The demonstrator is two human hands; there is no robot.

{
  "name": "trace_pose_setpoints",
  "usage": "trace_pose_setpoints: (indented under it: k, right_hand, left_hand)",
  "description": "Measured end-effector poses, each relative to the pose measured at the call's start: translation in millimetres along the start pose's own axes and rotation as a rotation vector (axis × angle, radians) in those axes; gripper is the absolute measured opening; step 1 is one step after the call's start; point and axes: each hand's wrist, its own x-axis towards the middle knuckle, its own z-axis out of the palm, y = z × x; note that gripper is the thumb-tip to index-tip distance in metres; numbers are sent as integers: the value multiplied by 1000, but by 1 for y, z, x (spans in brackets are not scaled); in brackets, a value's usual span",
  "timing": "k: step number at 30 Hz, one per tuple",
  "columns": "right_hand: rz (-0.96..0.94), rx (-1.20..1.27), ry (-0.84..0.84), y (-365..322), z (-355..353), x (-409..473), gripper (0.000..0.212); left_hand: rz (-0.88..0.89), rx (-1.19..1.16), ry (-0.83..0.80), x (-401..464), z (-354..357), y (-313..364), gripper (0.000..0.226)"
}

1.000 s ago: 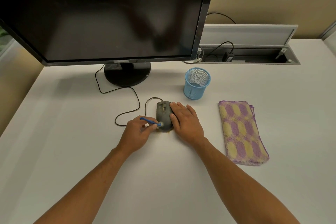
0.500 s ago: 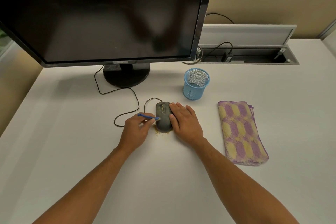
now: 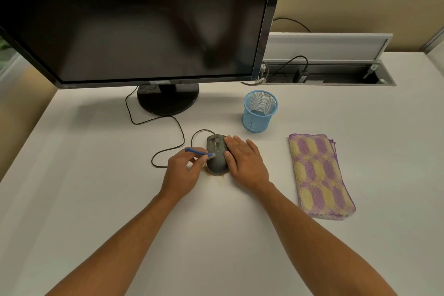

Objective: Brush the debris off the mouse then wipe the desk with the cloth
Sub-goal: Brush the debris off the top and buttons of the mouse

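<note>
A dark grey wired mouse (image 3: pixel 215 154) sits mid-desk with tan debris along its scroll wheel. More tan debris (image 3: pixel 216 174) lies on the desk at its near end. My left hand (image 3: pixel 183 170) pinches a small blue-handled brush (image 3: pixel 198 152), bristles touching the mouse's left side. My right hand (image 3: pixel 245 160) rests on the mouse's right side, fingers straight and thumb against it. A folded purple-and-yellow cloth (image 3: pixel 317 175) lies on the desk to the right, apart from both hands.
A blue mesh cup (image 3: pixel 260 111) stands just behind the mouse on the right. The monitor (image 3: pixel 134 19) and its round base (image 3: pixel 168 100) fill the back left. The mouse cable (image 3: pixel 168 125) loops left. An open cable tray (image 3: pixel 329 74) runs along the back right.
My left hand has moved the brush forward along the mouse's left side, from its near end toward its middle. The debris patch on the desk now shows. The right hand has stayed put.
</note>
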Motion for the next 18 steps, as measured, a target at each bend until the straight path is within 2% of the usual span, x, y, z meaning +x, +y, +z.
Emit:
trace_pose_setpoints:
  k: [3,9,18]
  right_hand:
    - [0,2,10,1,1,0,58]
    - [1,1,23,2,4,0,57]
    - [2,3,23,2,4,0,56]
  left_hand:
    - [55,54,-3,4,-1,-7,14]
    - [275,152,-133,-12,7,-18,19]
    - [330,202,-221,-26,8,-27,22]
